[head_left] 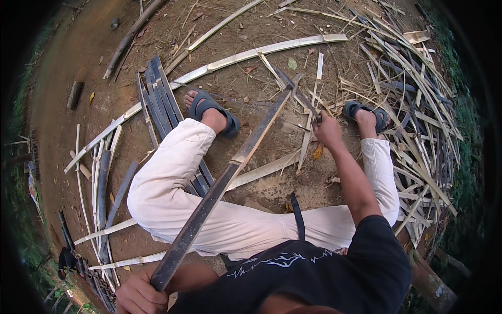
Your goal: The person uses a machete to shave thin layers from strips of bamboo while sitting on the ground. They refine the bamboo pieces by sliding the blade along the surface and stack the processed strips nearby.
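A long split bamboo strip [209,196], dark on its outer face, slants from the lower left across my lap to the ground ahead. My left hand [142,294] is closed round its near end. My right hand [328,130] grips the handle of a machete [302,96], whose dark blade points away to the upper left. That blade crosses the strip's far end, where pale wood shows along the edge. Whether it is cutting in or only touching, I cannot tell.
Dark bamboo slats [159,99] lie stacked beside my left foot. A heap of split strips [418,120] fills the right side. One long pale strip [261,51] curves across the ground ahead. More bamboo pieces [103,183] lie at left, with a short log [75,95] farther out.
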